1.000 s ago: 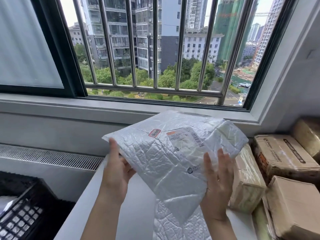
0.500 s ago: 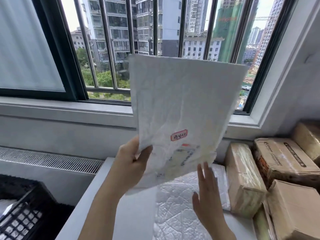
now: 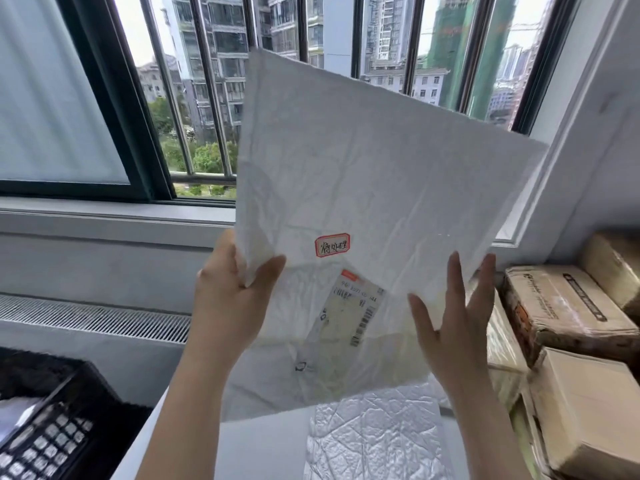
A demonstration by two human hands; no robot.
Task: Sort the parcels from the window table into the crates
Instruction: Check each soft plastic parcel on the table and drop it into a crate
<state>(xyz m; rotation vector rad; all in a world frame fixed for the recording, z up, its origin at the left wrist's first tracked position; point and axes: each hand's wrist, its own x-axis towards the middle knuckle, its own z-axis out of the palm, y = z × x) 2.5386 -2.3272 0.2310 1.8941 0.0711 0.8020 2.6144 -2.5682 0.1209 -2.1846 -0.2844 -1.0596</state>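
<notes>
Barred window [image 3: 194, 98] with tower blocks [image 3: 221, 46] beyond, slotted radiator vent [image 3: 93, 318] under grey sill [image 3: 104, 220].

White mailer [image 3: 363, 188] held up, left hand [image 3: 230, 299] pinching (right hand [image 3: 450, 327] spread)

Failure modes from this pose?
1. The white mailer is gripped only by the left hand, pinched at one lower edge. The right hand is open with fingers spread, so the floppy mailer may fold over or slip.
2. Held up, the mailer hides much of the table. On the way to the black crate it might brush the cardboard boxes at the right.
</notes>
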